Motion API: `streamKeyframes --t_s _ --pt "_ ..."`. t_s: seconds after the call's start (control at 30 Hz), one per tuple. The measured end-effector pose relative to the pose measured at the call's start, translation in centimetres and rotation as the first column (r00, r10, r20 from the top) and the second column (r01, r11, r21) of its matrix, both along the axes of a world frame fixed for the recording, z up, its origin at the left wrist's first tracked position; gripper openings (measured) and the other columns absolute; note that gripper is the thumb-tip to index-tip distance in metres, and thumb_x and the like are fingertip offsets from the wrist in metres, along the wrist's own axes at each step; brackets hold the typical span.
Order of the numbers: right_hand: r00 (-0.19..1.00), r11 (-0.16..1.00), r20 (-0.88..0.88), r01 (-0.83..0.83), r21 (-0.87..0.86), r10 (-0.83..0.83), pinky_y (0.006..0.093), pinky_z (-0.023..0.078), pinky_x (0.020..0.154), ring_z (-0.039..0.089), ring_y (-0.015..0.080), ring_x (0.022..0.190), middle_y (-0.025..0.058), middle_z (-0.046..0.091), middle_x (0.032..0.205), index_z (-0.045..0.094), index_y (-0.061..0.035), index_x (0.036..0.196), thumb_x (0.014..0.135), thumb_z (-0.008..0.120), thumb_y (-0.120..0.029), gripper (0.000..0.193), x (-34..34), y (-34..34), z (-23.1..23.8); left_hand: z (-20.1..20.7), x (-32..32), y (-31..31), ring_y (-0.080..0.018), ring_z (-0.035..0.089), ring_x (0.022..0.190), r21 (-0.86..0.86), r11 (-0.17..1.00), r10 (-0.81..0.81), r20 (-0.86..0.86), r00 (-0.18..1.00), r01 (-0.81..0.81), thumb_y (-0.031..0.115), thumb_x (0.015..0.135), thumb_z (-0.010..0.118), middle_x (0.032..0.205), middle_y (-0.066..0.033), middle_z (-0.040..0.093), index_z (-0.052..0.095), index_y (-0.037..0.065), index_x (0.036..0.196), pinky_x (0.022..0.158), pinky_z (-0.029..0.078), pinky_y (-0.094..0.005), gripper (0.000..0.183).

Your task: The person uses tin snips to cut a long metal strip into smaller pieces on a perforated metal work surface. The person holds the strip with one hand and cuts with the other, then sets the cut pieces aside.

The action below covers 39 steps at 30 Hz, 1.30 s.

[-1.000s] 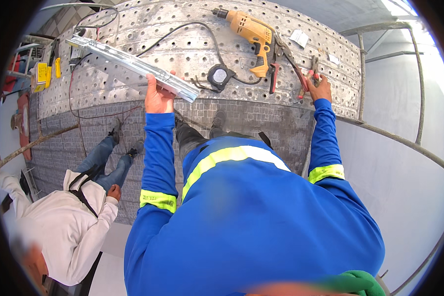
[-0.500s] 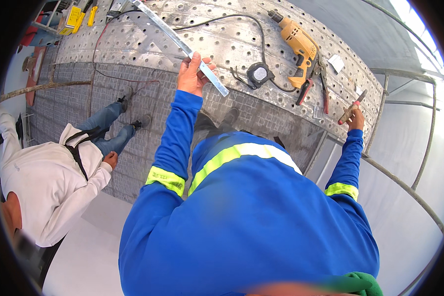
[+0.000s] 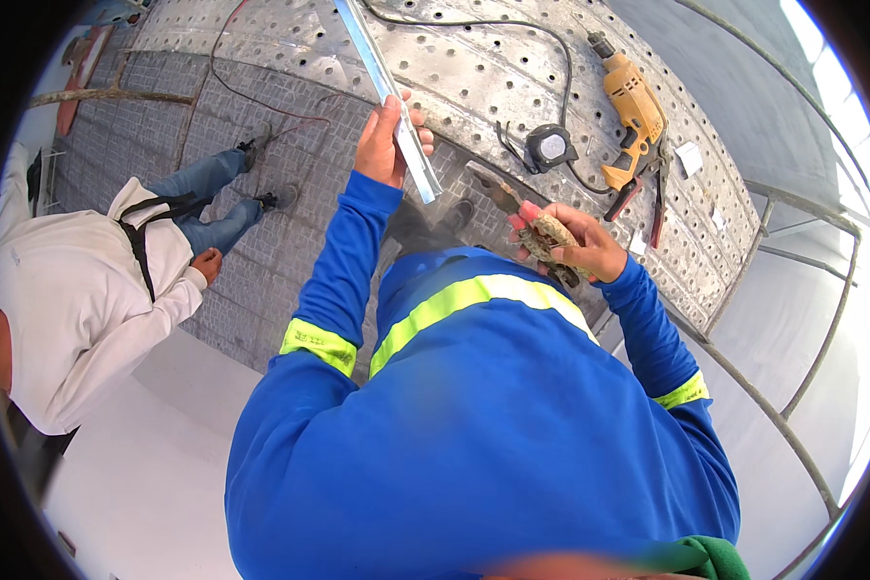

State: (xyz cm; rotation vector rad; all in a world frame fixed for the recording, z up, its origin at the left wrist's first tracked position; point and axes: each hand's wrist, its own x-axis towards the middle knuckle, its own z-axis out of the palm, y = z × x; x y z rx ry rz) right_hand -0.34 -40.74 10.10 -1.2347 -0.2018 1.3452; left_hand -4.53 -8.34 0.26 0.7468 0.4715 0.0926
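Observation:
My left hand (image 3: 387, 141) is closed round a long, thin galvanised metal profile (image 3: 369, 53), near its lower end. The strip slants up and left over the perforated metal platform (image 3: 454, 92). To the right, my right hand (image 3: 580, 242) grips a pair of tin snips (image 3: 498, 187) by worn handles with tan wrapping and some red. Their metal jaws point up and left, toward the profile's cut end but apart from it. Part of the handles is hidden by my fingers.
On the platform lie a yellow corded drill (image 3: 634, 116), a black and white tape measure (image 3: 551, 147) and a red-handled tool (image 3: 659, 208). A black cable (image 3: 512, 23) loops across. A person in a white top (image 3: 87, 280) stands at left. Metal rails (image 3: 812, 358) run along the right.
My right hand has come in from the far right of the platform toward my body, bringing the snips near the profile. The profile now stands steeper in my left hand. The view has shifted.

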Motion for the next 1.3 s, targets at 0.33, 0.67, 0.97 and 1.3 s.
streamKeyframes --t_s 0.33,0.67,0.97,1.3 --pt "0.849 0.897 0.351 -0.439 0.048 0.396 0.0277 0.045 0.099 0.053 0.0146 0.123 0.0081 0.051 0.141 0.051 -0.0057 0.135 0.083 0.06 0.008 0.054 3.6 6.7 -1.5 0.5 -1.8 2.0 -0.0154 0.062 0.071 0.016 1.0 0.002 0.008 1.0 -0.002 0.05 0.099 0.059 0.09 -0.0052 0.058 0.041 0.001 0.137 0.06 0.054 -0.0278 0.065" --pt "0.543 0.839 0.681 -0.506 -0.201 0.491 0.035 0.05 0.079 0.065 0.0198 0.092 0.0113 0.065 0.112 0.054 -0.0044 0.12 0.087 0.067 -0.002 0.035 4.6 9.8 -0.1 0.4 -2.4 2.1 -0.0112 0.059 0.064 0.015 1.0 0.025 -0.007 1.0 -0.025 0.044 0.101 0.059 0.088 -0.0034 0.056 0.045 0.002 0.136 0.054 0.05 -0.0254 0.057" --pt "0.17 0.715 0.714 -0.371 -0.592 0.679 0.0476 0.052 0.074 0.066 0.0419 0.09 0.0194 0.068 0.095 0.052 -0.0078 0.114 0.089 0.063 -0.008 0.028 3.2 10.9 2.3 -0.7 -2.3 1.8 -0.01 0.056 0.055 0.069 0.995 0.07 -0.058 0.996 -0.066 0.041 0.093 0.071 0.081 -0.0013 0.054 0.052 0.009 0.105 0.048 0.048 -0.0269 0.039" --pt "0.242 0.717 0.734 -0.538 -0.443 0.635 0.0463 0.053 0.087 0.065 0.0381 0.1 0.0189 0.067 0.107 0.057 -0.0092 0.132 0.086 0.067 -0.011 0.048 4.8 9.9 0.0 -0.2 -2.3 1.6 -0.0111 0.056 0.057 0.019 0.996 0.086 -0.016 0.996 -0.086 0.045 0.094 0.07 0.082 -0.0022 0.055 0.05 0.006 0.114 0.05 0.048 -0.0265 0.048"
